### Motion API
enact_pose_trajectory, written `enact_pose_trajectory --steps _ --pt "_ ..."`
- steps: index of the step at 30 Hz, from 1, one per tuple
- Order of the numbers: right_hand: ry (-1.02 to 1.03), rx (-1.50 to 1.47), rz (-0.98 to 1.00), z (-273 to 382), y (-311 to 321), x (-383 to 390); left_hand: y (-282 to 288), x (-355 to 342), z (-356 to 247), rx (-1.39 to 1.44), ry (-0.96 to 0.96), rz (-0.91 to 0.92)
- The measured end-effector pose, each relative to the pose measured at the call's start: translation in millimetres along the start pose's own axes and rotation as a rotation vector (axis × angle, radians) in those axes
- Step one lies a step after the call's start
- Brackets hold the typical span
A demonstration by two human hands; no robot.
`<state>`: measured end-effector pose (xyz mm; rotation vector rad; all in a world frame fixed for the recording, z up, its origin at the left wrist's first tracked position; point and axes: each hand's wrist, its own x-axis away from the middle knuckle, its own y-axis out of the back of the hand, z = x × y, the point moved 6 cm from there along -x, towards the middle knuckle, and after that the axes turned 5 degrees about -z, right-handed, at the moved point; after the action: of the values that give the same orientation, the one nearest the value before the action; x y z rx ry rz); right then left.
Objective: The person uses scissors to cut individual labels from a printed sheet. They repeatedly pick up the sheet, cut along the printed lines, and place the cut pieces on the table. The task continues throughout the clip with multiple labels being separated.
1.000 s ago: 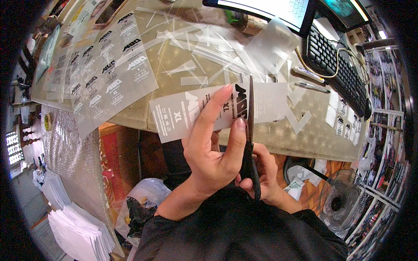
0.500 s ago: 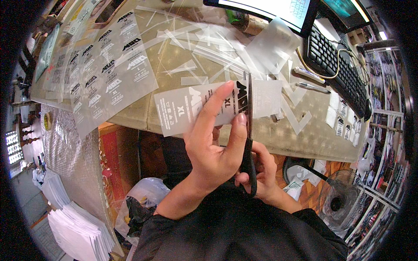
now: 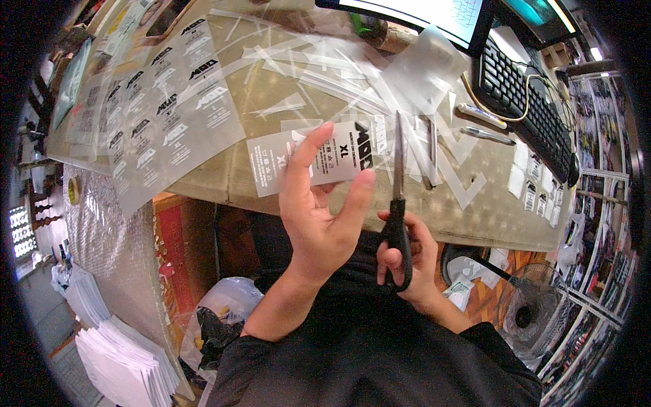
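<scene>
Between the thumb and fingers of my left hand [image 3: 325, 217] is a translucent film piece [image 3: 339, 154] with black and white printing, held over the desk. My right hand [image 3: 420, 251] grips scissors [image 3: 395, 224] by their black handle; the long metal blades point away from me, just right of the held piece, with a gap between. A pale printed offcut [image 3: 380, 132] lies behind the blades among loose translucent strips [image 3: 325, 91]. To the left lies a larger printed sheet [image 3: 203, 122].
At back right are screens [image 3: 434, 20], a keyboard [image 3: 515, 102], pens [image 3: 485, 136] and small labels [image 3: 536, 190] on the desk [image 3: 285, 217]. A mesh fan [image 3: 536, 319] stands low right; paper stacks [image 3: 122, 359] and a plastic bag [image 3: 224, 312] are low left.
My left hand has moved left with the film piece, which now ends short of the blades, its right portion separated. The scissors have shifted rightward, away from the held piece.
</scene>
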<state>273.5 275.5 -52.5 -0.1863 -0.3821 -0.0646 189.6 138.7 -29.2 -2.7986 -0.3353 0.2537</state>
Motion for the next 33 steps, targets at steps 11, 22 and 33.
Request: enact_pose_trajectory --steps 11,22,33 --pt "0.065 0.059 0.217 -19 2 20 4 -5 -9 -0.022 -0.011 -0.044" --pt "0.107 0.064 0.261 -5 -20 6 5 5 -16 -0.235 -0.073 0.018" --pt "0.175 0.051 0.188 2 -23 -2 -2 7 -21 -0.164 -0.056 0.024"
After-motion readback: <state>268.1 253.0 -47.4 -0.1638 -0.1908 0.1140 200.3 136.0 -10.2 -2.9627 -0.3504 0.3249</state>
